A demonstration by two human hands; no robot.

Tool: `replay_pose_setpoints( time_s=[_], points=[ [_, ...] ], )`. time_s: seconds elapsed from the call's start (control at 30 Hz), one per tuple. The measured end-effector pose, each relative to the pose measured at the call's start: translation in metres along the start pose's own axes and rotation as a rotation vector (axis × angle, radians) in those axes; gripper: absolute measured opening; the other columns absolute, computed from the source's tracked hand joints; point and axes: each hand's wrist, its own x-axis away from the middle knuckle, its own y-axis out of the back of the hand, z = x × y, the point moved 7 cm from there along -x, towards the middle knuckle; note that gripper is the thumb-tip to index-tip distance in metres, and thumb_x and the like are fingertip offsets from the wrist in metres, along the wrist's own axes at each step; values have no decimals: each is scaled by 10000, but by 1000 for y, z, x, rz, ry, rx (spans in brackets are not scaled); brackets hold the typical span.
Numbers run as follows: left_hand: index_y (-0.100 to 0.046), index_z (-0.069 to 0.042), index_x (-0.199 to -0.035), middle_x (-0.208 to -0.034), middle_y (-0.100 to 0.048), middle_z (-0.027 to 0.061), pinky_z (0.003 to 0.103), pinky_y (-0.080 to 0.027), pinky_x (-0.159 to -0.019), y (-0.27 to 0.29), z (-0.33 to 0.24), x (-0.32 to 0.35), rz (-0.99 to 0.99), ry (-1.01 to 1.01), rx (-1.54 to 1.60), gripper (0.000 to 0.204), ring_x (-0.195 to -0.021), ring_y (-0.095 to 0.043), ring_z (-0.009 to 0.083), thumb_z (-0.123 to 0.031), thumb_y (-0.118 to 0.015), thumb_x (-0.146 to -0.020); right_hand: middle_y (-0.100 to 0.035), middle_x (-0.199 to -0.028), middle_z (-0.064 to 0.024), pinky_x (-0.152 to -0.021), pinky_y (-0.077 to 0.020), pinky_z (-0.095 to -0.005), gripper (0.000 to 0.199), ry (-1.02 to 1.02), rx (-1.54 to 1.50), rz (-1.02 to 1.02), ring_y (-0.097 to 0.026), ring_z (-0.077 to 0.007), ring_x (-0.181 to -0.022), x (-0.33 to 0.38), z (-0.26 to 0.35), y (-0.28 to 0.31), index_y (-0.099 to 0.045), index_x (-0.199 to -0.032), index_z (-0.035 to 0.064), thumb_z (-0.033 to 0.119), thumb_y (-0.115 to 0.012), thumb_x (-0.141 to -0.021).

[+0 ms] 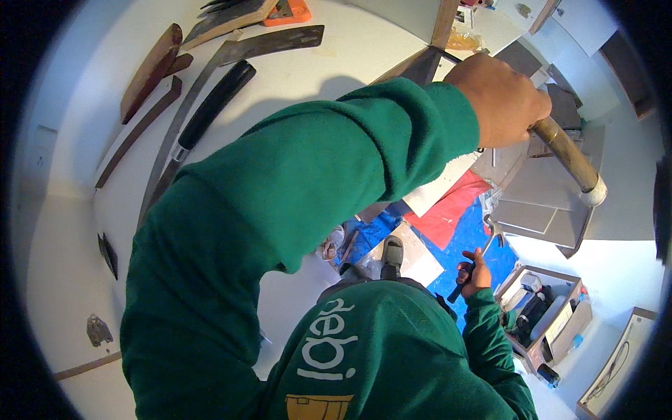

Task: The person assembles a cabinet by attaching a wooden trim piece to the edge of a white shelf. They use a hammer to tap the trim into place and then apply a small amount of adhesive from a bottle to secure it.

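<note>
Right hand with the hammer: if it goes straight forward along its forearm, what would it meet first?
Along that line, the right hand would probably first come to the red cloth, though depth is unclear and it may pass above it.

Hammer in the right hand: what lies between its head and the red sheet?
In the head view, a bare stretch of blue sheet shows between the red sheet and the hammer.

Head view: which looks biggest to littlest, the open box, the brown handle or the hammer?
1. Open box
2. Brown handle, in the left hand
3. Hammer, in the right hand
The handle is nearer the camera, so this is only how they look.
</note>
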Motion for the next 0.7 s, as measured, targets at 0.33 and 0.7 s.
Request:
replay_pose_setpoints(
  time_s=[0.33, 0.7],
  points=[
    [-617, -148, -894, -779, -674, 84, 470, -538, -632, -1, -1, -4, -16, -9, 25, 252, -730, -698, 305, -326, -736, -762, -556, -670, -87, -442, -319, -279, 540, -22, -14, 22, -370, -120, -447, -6, -8, 3, -532, -1170, 53, 556, -514, -974],
    [-561, -111, -946, -827, -623, 85, 457, -505, -689, 0, -6, -6, 50, -11, 19, 337, -805, -650, 320, -284, -747, -724, -545, -650, -96, -435, -328, -286, 524, -93, -132, 45, -386, -122, -437, -42, -35, 10, -526, -1130, 54, 552, -508, -971]
  ],
)
